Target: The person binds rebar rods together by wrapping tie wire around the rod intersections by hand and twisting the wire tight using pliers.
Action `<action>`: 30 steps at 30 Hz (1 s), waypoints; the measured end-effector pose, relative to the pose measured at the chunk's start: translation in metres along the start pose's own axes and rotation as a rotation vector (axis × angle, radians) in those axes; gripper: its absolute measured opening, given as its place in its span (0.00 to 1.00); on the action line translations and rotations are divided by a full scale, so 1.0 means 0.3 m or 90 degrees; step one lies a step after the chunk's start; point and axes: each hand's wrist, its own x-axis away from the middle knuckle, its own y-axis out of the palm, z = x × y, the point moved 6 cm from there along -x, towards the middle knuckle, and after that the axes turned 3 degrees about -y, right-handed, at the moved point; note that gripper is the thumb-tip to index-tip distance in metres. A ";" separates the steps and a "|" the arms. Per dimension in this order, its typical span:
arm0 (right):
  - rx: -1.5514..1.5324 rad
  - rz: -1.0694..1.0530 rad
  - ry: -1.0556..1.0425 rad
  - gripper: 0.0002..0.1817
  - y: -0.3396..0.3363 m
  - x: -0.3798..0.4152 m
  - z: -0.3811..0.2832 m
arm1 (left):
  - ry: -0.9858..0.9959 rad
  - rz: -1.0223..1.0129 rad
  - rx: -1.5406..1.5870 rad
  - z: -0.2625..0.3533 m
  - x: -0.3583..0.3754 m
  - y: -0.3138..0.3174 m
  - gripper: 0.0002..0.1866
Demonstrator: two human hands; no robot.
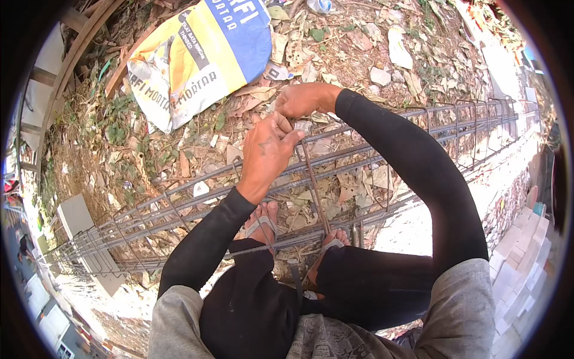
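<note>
A long cage of steel reinforcing bars (197, 197) with square stirrups (312, 182) runs across the view in front of my body. At its far top bar my two hands meet, near the corner of a stirrup. My left hand (266, 152) is closed, thumb and fingers pinched together by the bar. Just beyond it, my right hand (308, 100) bends down from the right with its fingers curled in. Whatever is between the fingers of either hand is too small or hidden to make out.
A yellow, white and blue mortar sack (200, 60) lies on leaf-strewn ground beyond the cage. A grey board (89, 242) sits under the cage's left end. My sandalled feet (263, 222) are beneath it. Pale blocks (520, 257) are stacked at right.
</note>
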 end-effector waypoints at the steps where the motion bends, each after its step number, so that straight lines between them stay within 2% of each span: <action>1: -0.087 0.068 0.057 0.17 -0.018 0.070 -0.032 | 0.000 -0.001 0.007 0.004 0.000 -0.002 0.13; 2: -0.174 0.136 0.113 0.19 -0.024 0.131 -0.051 | -0.001 -0.002 0.012 0.007 0.004 -0.006 0.13; 6: -0.192 0.289 0.035 0.23 -0.023 0.243 -0.112 | -0.025 0.014 -0.024 0.023 0.022 -0.015 0.16; 8: -0.206 0.307 0.038 0.22 -0.016 0.274 -0.110 | -0.047 -0.009 -0.026 0.021 0.019 -0.011 0.18; 11: -0.262 0.332 0.007 0.20 -0.002 0.332 -0.111 | 0.029 0.032 -0.039 0.026 0.036 -0.017 0.19; 14: -0.279 0.357 -0.032 0.22 0.008 0.371 -0.103 | 0.006 -0.079 -0.126 0.032 0.033 -0.006 0.18; 16: -0.266 0.368 -0.051 0.24 0.007 0.398 -0.123 | 0.183 0.020 -0.085 0.023 0.040 0.003 0.17; 17: -0.192 0.354 -0.035 0.26 0.003 0.401 -0.133 | 0.272 0.066 -0.066 0.014 0.052 0.007 0.16; 19: -0.041 0.328 -0.004 0.29 -0.015 0.396 -0.164 | 0.143 -0.037 -0.082 0.042 0.053 -0.013 0.17; 20: -0.065 0.364 -0.036 0.28 -0.013 0.406 -0.184 | 0.078 -0.088 -0.090 0.047 0.060 -0.016 0.18; 23: -0.085 0.368 -0.035 0.25 -0.007 0.410 -0.157 | 0.255 -0.012 -0.055 0.089 0.093 -0.028 0.17; 26: -0.222 0.390 -0.074 0.20 0.009 0.389 -0.063 | 0.206 -0.016 -0.060 0.072 0.083 -0.013 0.16; 30: -0.188 0.401 -0.025 0.15 0.007 0.418 -0.074 | 0.161 -0.050 -0.100 0.069 0.048 -0.007 0.15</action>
